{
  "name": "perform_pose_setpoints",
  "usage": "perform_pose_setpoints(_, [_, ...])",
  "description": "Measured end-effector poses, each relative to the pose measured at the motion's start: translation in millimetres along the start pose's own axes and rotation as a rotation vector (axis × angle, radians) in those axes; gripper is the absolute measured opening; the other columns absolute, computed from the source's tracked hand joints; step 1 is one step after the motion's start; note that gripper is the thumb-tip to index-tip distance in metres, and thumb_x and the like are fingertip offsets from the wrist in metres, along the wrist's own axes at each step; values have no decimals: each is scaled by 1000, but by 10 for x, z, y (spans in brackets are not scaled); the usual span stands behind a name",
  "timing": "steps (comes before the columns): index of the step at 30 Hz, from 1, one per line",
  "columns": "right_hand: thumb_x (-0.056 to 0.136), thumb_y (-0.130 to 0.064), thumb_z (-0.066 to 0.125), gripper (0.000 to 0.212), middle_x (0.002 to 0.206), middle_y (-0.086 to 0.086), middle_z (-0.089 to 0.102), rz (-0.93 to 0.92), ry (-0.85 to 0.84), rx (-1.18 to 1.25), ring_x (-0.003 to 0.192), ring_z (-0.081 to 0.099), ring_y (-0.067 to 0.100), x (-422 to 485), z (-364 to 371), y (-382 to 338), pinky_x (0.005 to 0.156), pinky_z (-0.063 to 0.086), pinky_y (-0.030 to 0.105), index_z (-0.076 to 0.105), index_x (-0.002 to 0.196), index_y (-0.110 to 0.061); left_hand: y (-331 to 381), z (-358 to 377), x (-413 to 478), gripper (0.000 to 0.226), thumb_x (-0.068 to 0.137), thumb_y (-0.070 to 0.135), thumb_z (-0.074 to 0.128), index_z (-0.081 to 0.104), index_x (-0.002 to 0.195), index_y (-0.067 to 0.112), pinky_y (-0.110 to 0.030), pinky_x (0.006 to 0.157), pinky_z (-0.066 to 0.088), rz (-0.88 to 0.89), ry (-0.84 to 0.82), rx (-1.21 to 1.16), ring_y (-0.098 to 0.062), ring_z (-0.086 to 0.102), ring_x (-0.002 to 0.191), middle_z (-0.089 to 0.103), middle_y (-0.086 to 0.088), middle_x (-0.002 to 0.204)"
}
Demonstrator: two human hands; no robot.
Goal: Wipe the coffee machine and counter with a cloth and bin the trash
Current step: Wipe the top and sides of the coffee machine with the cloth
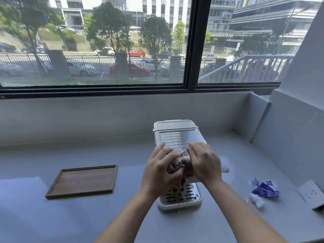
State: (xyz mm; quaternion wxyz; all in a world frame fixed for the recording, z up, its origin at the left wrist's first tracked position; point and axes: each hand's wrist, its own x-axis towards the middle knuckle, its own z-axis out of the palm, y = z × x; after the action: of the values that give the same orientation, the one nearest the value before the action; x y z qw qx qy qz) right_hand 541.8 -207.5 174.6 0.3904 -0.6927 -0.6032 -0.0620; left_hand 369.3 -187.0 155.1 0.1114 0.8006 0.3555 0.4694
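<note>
1. Grey counter [70, 216] lies nearest me, with a crumpled blue wrapper [264, 188] on it to my right, not yet binned.
2. My left hand [160, 170] grips the bunched cloth [180, 163]. My right hand [205, 163] covers it, and I cannot tell whether it grips.
3. Behind, the cloth touches the coffee machine [177, 135]. I judge that wiping the machine is in hand, and the next move calls for firm strokes across its top.

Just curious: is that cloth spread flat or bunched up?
Bunched up: the cloth is crumpled between the left hand and right hand.
</note>
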Motion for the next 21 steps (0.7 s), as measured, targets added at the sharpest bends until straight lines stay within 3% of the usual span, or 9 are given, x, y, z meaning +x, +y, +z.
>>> perform_pose_setpoints(3, [95, -24, 57, 15, 111, -10, 69, -62, 15, -65, 106, 61, 19, -37, 44, -4, 72, 48, 29, 70, 103, -23, -151, 4, -241, 46, 77, 32, 71, 61, 120, 21, -28, 107, 41, 62, 42, 23, -24, 41, 139, 57, 3, 134])
perform_pose_setpoints(5, [94, -24, 56, 15, 111, -11, 69, -79, 20, -81, 105, 60, 18, -33, 51, 15, 72, 47, 27, 69, 101, -24, -260, -2, -402, 59, 73, 25, 75, 54, 127, 23, -21, 99, 44, 47, 65, 41, -19, 47, 135, 53, 0, 141])
perform_pose_setpoints(6, [94, -23, 55, 15, 111, -11, 69, -90, 22, -83, 105, 61, 18, -29, 57, 29, 73, 49, 28, 69, 100, -23, -315, -8, -490, 63, 70, 20, 78, 52, 128, 24, -19, 92, 46, -15, 84, 44, -16, 53, 128, 54, 1, 139])
perform_pose_setpoints(8, [95, -23, 54, 17, 112, -10, 69, -94, 15, -85, 105, 61, 18, -39, 67, 39, 73, 51, 31, 70, 100, -21, -410, -42, -665, 63, 68, 12, 81, 54, 122, 29, -28, 77, 53, -246, 123, 37, -21, 66, 105, 63, 2, 123])
perform_pose_setpoints(11, [95, -24, 52, 19, 113, -10, 69, -86, 8, -80, 106, 61, 18, -45, 89, 49, 72, 53, 31, 70, 100, -21, -506, -103, -837, 43, 73, 25, 76, 61, 111, 37, -43, 64, 58, -500, 52, -55, -21, 67, 80, 65, 10, 99])
perform_pose_setpoints(15, [95, -25, 52, 18, 111, -9, 70, -102, 14, -75, 104, 62, 19, -38, 87, 66, 71, 53, 31, 70, 98, -20, -439, -131, -828, 42, 69, 52, 65, 63, 109, 40, -43, 67, 58, -552, 54, -79, -11, 68, 81, 65, 14, 96])
perform_pose_setpoints(21, [97, -32, 50, 22, 110, -7, 67, -144, -65, -76, 105, 58, 21, -28, 23, 69, 77, 50, 33, 68, 95, -19, -346, -139, -793, 43, 69, 52, 61, 62, 110, 40, -39, 70, 57, -583, 52, -20, -9, 66, 82, 64, 14, 97])
